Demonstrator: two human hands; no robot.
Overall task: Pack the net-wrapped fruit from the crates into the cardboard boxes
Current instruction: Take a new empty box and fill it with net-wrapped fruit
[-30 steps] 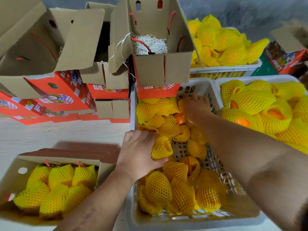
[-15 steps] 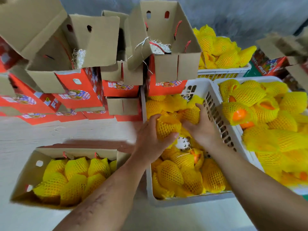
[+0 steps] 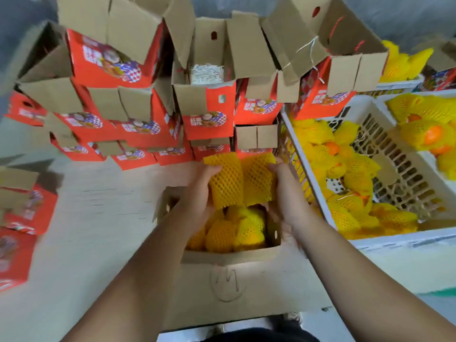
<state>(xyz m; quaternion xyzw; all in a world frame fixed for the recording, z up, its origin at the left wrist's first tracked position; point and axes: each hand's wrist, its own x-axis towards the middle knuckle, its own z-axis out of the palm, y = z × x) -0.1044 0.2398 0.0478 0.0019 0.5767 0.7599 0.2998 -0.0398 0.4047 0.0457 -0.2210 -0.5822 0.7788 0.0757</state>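
Note:
My left hand (image 3: pixel 201 191) grips a fruit in yellow foam net (image 3: pixel 225 183), and my right hand (image 3: pixel 286 191) grips a second net-wrapped fruit (image 3: pixel 257 180) beside it. Both fruits hang side by side just above an open cardboard box (image 3: pixel 227 255) in front of me. Several net-wrapped fruits (image 3: pixel 232 233) lie inside that box. To the right stands a white plastic crate (image 3: pixel 404 236) with several more wrapped fruits (image 3: pixel 345 169) on its slatted bottom.
A stack of open red-and-brown cardboard boxes (image 3: pixel 207 104) rises behind the box, one with white shredded filler (image 3: pixel 206 74). More red boxes (image 3: pixel 22 218) stand at the left. A second white crate (image 3: pixel 424 134) of wrapped fruit is at the far right. The floor is pale.
Both hands have lifted out of the white crate, each with a wrapped fruit, and moved left to above the cardboard box. The view has swung left and down with them.

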